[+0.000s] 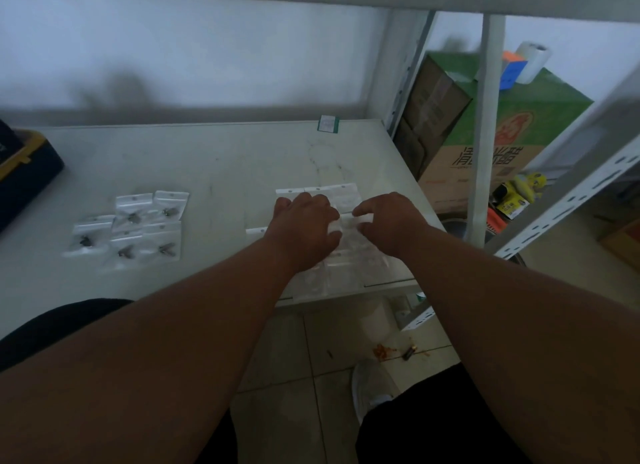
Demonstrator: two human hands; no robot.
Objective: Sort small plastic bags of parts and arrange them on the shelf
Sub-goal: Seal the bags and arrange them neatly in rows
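Observation:
Two groups of small clear plastic bags lie on the pale shelf board [225, 158]. The left group [133, 226] holds several bags with dark metal parts, laid in rough rows. The right group [341, 255] holds several bags with pale contents near the shelf's front right corner. My left hand [304, 224] lies on the right group, fingers curled down over the bags. My right hand [389, 221] is beside it and pinches the white top strip of one bag [362, 219] between thumb and fingers. Both hands hide the middle bags.
A dark box with yellow trim [24, 172] sits at the shelf's left edge. A small green-edged tag [328, 123] lies at the back. White shelf posts [488, 127] and a green and brown carton [491, 141] stand to the right. Tiled floor [304, 377] lies below.

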